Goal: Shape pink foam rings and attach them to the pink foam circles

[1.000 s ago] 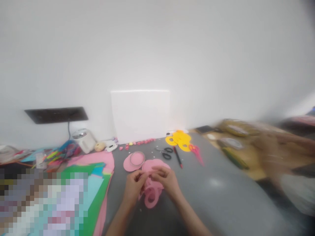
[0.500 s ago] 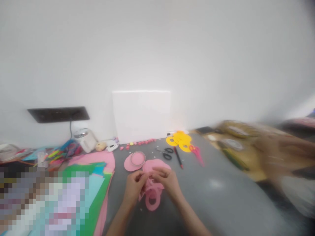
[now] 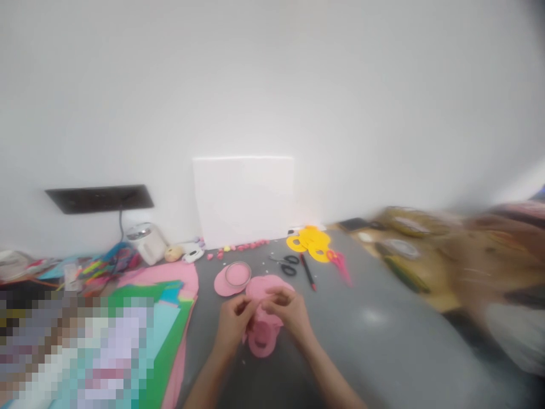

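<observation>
My left hand and my right hand meet over the grey table, both pinched on a pink foam ring piece that hangs below the fingers. Under and behind the hands lies a pink foam disc. Just beyond it, a round lid or tape roll rests on another pink disc.
Black scissors, a red pen, pink scissors and yellow foam rings lie farther back. Coloured foam sheets are stacked at left. A white board leans on the wall. A blurred person is at right.
My fingers have shifted slightly on the pink ring piece, which now hangs a little higher. Everything else stays where it was.
</observation>
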Tool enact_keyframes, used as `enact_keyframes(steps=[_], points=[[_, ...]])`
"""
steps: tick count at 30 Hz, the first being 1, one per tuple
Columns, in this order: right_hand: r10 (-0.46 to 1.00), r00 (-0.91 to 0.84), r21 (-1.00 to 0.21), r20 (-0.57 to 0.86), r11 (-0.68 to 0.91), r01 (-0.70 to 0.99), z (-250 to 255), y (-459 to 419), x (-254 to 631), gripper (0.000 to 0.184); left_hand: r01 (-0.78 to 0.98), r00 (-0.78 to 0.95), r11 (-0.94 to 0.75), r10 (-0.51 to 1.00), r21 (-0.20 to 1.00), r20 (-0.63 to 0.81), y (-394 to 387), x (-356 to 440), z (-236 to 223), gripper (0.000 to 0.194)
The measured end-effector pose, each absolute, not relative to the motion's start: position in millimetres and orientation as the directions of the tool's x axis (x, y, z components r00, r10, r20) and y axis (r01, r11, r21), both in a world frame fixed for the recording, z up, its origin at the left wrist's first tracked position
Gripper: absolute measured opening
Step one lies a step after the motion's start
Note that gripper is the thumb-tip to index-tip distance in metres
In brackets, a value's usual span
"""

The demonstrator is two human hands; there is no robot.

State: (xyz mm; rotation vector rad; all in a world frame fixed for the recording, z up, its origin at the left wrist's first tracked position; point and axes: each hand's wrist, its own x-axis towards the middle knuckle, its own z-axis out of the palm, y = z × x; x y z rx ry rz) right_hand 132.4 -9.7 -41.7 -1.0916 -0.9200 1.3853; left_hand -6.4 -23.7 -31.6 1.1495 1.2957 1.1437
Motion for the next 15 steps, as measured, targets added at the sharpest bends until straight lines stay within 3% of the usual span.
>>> enact_keyframes(steps=[15], points=[[0.999,-0.035,-0.968,-0.008,-0.017,-0.251,-45.9,-0.9,135.3,0.025,0.088,-0.005,0.082,0.997,0.993,-0.082,-16.6,-3.8,-29.4,0.033]])
